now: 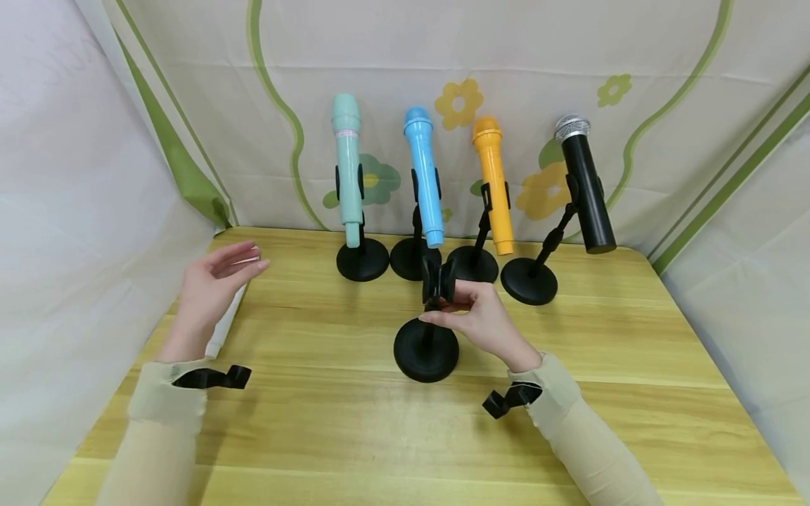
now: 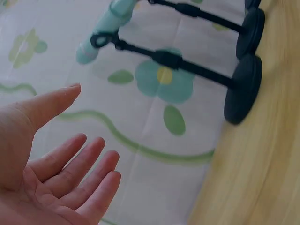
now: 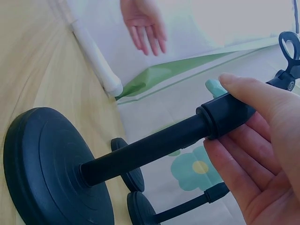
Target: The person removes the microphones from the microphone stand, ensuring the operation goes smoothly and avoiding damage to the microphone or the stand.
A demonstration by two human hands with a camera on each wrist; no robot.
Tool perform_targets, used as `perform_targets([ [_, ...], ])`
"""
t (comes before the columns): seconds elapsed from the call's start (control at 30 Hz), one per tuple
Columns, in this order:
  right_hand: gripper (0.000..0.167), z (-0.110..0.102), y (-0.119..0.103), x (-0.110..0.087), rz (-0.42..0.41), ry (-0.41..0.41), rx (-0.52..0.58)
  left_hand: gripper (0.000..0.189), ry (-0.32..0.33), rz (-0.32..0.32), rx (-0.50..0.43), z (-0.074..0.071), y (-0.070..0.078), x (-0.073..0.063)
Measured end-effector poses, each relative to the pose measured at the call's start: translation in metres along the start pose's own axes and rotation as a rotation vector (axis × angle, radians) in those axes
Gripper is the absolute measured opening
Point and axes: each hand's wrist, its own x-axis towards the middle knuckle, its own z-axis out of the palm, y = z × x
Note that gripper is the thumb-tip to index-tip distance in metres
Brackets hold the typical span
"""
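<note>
- Because the near stand (image 1: 427, 355) likely steers best by its upper shaft (image 3: 227, 112), the right hand (image 1: 484, 316) pinches it there, in front of four microphones (image 1: 422, 176).
- The left hand (image 1: 209, 292), fingers relaxed, holds nothing near the left side of the table (image 1: 316, 436).
- Clips (image 1: 486, 198) cradle the microphones; wide bases (image 1: 362, 263) likely prevent tipping.

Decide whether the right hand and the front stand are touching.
Touching: the right wrist view shows the right hand holding the front stand between thumb and fingers.
</note>
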Motion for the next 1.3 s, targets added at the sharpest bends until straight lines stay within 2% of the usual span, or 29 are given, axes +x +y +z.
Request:
perform_targets([
  [0.17,0.016,0.001,0.000,-0.001,0.004,-0.002,-0.004,0.058,-0.074,0.027,0.029,0.020,0.016,-0.004],
  [0.33,0.016,0.002,-0.001,-0.004,-0.004,0.008,-0.032,0.053,-0.142,0.105,0.015,0.042,0.024,-0.007],
  [0.63,0.016,0.004,-0.001,-0.007,-0.008,0.025,-0.036,0.048,-0.323,0.211,-0.114,0.087,0.031,-0.015],
  [0.93,0.015,0.005,-0.002,-0.007,0.003,0.021,-0.026,0.047,-0.424,0.277,-0.187,0.121,0.037,-0.021],
  [1.03,0.016,0.004,0.002,-0.006,0.011,0.015,-0.016,0.047,-0.459,0.293,-0.182,0.131,0.039,-0.024],
  [1.3,0.023,0.001,0.031,-0.003,0.020,0.011,0.008,0.050,-0.526,0.360,-0.191,0.157,0.046,-0.030],
])
